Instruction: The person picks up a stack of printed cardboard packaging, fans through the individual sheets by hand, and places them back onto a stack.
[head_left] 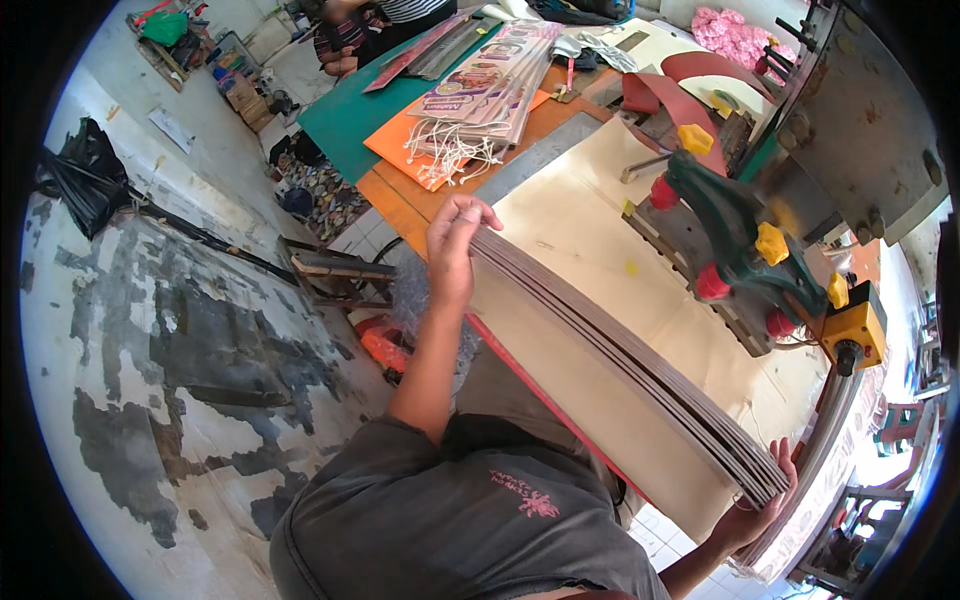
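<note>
A long stack of thin grey-brown board sheets (620,365) stands on edge across the cream-covered worktable (560,360), slanting from upper left to lower right. My left hand (455,250) is closed round its far left end, thumb on the near side. At the opposite end, my right hand (762,510) grips the sheets from the outer side, its fingers pointing up along their edges. The sheets fan slightly apart towards that right end. Part of each hand's grip is hidden behind the stack.
Right of the stack stands a dark green machine clamp (735,225) with yellow knobs and red pads, beside a yellow control box (856,335). Printed boards with white cords (490,90) lie at the back on an orange sheet (395,140). Another person (370,30) is at the far end.
</note>
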